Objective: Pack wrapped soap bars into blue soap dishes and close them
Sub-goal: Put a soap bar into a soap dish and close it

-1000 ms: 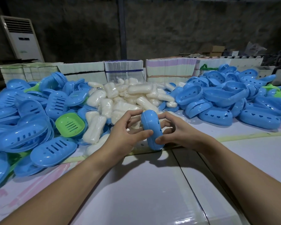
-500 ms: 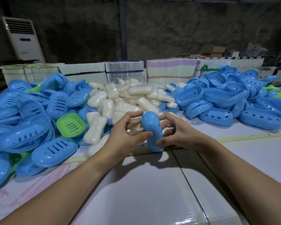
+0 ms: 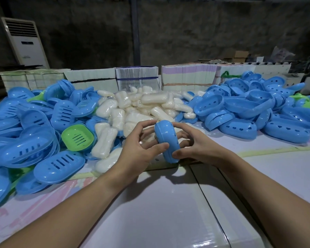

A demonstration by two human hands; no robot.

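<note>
Blue soap dish (image 3: 166,141) stands on edge between both hands above the worktop (image 3: 168,203), long axis running away from the person. Left hand (image 3: 141,147) and right hand (image 3: 195,146) pinch opposite faces, equally near, seemingly pressing it closed.

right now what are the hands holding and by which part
A closed blue soap dish, stood on edge. The left hand and the right hand pinch it between them by its opposite broad faces, thumbs near the lower end.

Single head-worn view, close above the near edge of the table (image 3: 168,221), facing forward and down toward stacked cartons (image 3: 89,77) behind it.
</note>
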